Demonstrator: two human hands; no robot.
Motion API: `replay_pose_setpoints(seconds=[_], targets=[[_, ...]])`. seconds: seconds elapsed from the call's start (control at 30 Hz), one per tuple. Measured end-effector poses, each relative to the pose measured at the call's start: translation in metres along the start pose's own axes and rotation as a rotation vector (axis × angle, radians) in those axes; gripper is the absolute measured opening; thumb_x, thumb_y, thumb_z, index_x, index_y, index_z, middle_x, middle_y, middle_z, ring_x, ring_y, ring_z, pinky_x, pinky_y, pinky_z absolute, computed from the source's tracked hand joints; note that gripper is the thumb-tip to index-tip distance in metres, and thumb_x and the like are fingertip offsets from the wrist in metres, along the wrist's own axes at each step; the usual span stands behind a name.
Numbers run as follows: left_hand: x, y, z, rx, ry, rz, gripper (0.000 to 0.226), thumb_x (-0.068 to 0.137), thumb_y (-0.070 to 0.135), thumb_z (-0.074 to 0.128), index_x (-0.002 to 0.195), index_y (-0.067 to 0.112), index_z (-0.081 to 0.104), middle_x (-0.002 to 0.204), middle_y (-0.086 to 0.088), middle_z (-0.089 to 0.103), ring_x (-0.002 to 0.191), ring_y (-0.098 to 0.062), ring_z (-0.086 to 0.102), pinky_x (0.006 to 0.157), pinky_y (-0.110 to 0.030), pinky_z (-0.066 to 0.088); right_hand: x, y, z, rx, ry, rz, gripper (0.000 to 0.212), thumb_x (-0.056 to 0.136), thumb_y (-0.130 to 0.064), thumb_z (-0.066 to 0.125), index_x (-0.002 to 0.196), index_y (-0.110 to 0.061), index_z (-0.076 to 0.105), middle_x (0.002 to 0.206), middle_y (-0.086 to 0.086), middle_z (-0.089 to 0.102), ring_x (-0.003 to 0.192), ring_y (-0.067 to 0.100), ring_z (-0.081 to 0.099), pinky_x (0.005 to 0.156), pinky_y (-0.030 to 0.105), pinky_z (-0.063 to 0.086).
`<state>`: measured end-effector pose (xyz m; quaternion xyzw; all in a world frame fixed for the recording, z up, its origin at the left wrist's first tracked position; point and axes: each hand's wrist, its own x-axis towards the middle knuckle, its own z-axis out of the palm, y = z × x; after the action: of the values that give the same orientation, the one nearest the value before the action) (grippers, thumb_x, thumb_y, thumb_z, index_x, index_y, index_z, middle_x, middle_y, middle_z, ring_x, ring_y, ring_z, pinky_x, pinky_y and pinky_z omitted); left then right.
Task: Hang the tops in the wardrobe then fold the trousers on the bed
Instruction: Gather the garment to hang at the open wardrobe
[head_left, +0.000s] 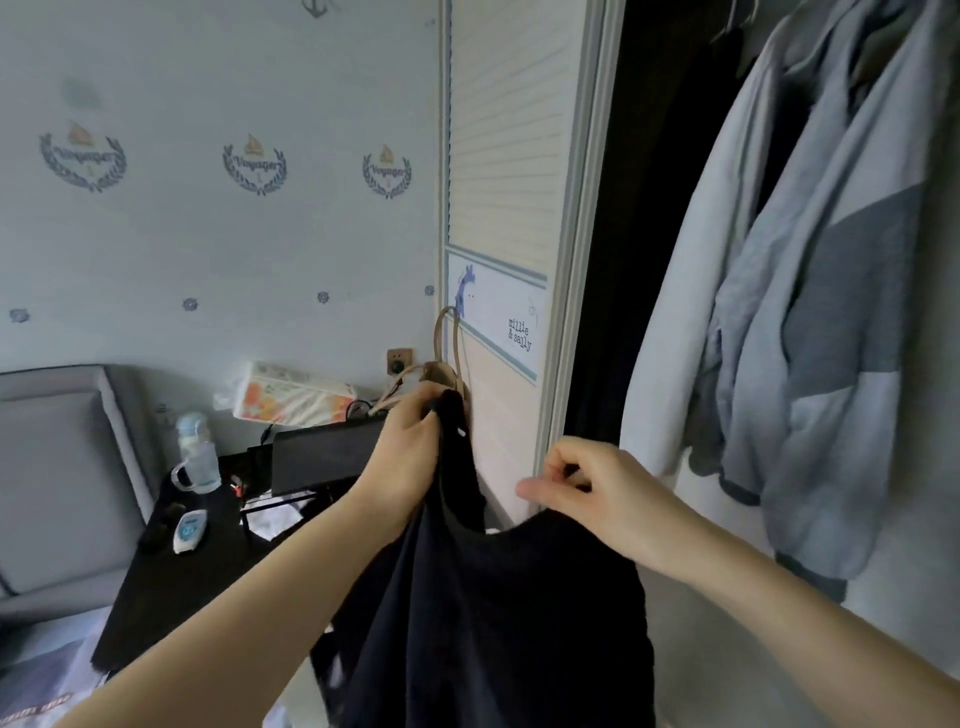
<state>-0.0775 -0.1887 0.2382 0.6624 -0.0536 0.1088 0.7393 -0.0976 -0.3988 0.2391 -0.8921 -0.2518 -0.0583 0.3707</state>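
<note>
Head view looks down over two bare forearms in front of an open wardrobe (649, 208). A black top (493, 597) hangs between the hands, its cloth falling toward the bottom edge of the picture. The left hand (410, 441) is raised, fingers curled round a bunched part of the top's upper edge together with a tan hanger (449, 343), whose hook rises above the knuckles against the cream wardrobe door (504, 156). The right hand (587, 483) sits lower and to the right, just above the top's other shoulder; its fingers are curled with thumb and forefinger close together, and whether they pinch the cloth cannot be told. The cloth rises up to the underside of that hand.

Inside the wardrobe, to the right, grey and pale blue clothes (810, 312) hang already, well apart from the black top. To the left stands a dark surface (182, 582) beside a grey padded headboard (57, 467); on the surface sit a clear bottle (197, 457), a white handheld device (189, 530) and a dark box (322, 457), with a pack of tissues (291, 395) behind it.
</note>
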Motion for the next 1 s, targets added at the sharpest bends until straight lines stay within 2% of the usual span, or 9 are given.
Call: replay_pose_setpoints(seconds=[0.1,0.23,0.33,0.5,0.67,0.73,0.8,0.87,1.0], targets=[[0.039,0.01,0.029,0.084,0.009,0.012,0.041,0.089,-0.006,0.034,0.076,0.018,0.065,0.094,-0.013,0.06,0.087,-0.025,0.055,0.081,-0.038,0.042,0.023,0.011,-0.039,-0.006,0.018,0.001,0.045,0.069,-0.077,0.054,0.075,-0.034,0.064,0.08,-0.017,0.067,0.077,-0.002,0.063,0.069,0.02,0.045],[0.079,0.015,0.077,0.084,-0.097,-0.008,0.04,0.085,0.002,0.038,0.068,0.022,0.067,0.072,-0.003,0.055,0.065,-0.017,0.05,0.063,-0.028,0.04,0.039,0.028,-0.074,0.003,0.206,-0.013,0.043,0.075,-0.068,0.055,0.076,-0.027,0.07,0.08,-0.015,0.069,0.081,-0.001,0.062,0.075,0.021,0.046],[0.093,0.018,0.126,0.087,-0.262,0.048,0.033,0.09,0.007,0.041,0.073,0.021,0.066,0.067,0.001,0.058,0.064,-0.016,0.054,0.061,-0.029,0.044,0.053,0.038,-0.082,0.055,0.312,-0.008,0.029,0.082,-0.055,0.061,0.09,-0.029,0.071,0.09,-0.017,0.069,0.087,0.0,0.064,0.08,0.022,0.05],[0.12,0.013,0.174,0.099,-0.404,0.101,0.028,0.094,0.002,0.038,0.084,0.009,0.063,0.072,-0.006,0.06,0.069,-0.017,0.057,0.063,-0.028,0.047,0.069,0.062,-0.104,0.085,0.388,0.054,0.008,0.091,-0.036,0.061,0.087,-0.029,0.063,0.084,-0.014,0.065,0.079,0.001,0.064,0.066,0.013,0.043],[0.16,0.0,0.184,0.213,-0.548,0.177,0.032,0.095,0.002,0.039,0.082,0.01,0.067,0.07,0.0,0.068,0.067,-0.011,0.064,0.061,-0.017,0.05,0.07,0.081,-0.123,-0.032,0.481,0.096,0.023,0.094,-0.029,0.058,0.073,-0.032,0.067,0.069,-0.004,0.066,0.064,0.006,0.059,0.062,0.021,0.044],[0.18,-0.004,0.185,0.225,-0.57,0.162,0.038,0.094,0.0,0.036,0.08,0.014,0.069,0.068,0.005,0.07,0.066,-0.008,0.066,0.059,-0.016,0.05,0.072,0.088,-0.134,-0.098,0.559,0.156,0.023,0.093,-0.022,0.06,0.075,-0.024,0.073,0.074,0.0,0.072,0.071,0.013,0.064,0.07,0.028,0.048],[0.203,-0.006,0.184,0.218,-0.564,0.1,0.042,0.093,0.002,0.035,0.078,0.017,0.071,0.062,0.006,0.068,0.06,-0.007,0.065,0.054,-0.015,0.048,0.075,0.095,-0.146,-0.139,0.673,0.19,0.023,0.091,-0.014,0.061,0.072,-0.015,0.074,0.071,-0.004,0.072,0.07,0.007,0.066,0.07,0.022,0.048],[0.229,-0.005,0.181,0.204,-0.568,0.033,0.036,0.094,0.006,0.039,0.082,0.014,0.072,0.061,0.005,0.068,0.056,-0.007,0.065,0.049,-0.016,0.048,0.08,0.097,-0.158,-0.174,0.76,0.228,0.031,0.091,-0.011,0.06,0.062,-0.017,0.068,0.055,-0.013,0.063,0.056,-0.004,0.057,0.06,0.012,0.039],[0.282,-0.006,0.173,0.436,-0.518,0.186,0.015,0.093,0.013,0.053,0.086,0.015,0.066,0.081,-0.003,0.066,0.079,-0.018,0.064,0.06,-0.024,0.045,0.079,0.098,-0.181,-0.274,0.731,0.365,0.047,0.089,-0.04,0.061,0.048,-0.017,0.054,0.042,-0.01,0.047,0.043,0.0,0.043,0.051,0.016,0.034]])
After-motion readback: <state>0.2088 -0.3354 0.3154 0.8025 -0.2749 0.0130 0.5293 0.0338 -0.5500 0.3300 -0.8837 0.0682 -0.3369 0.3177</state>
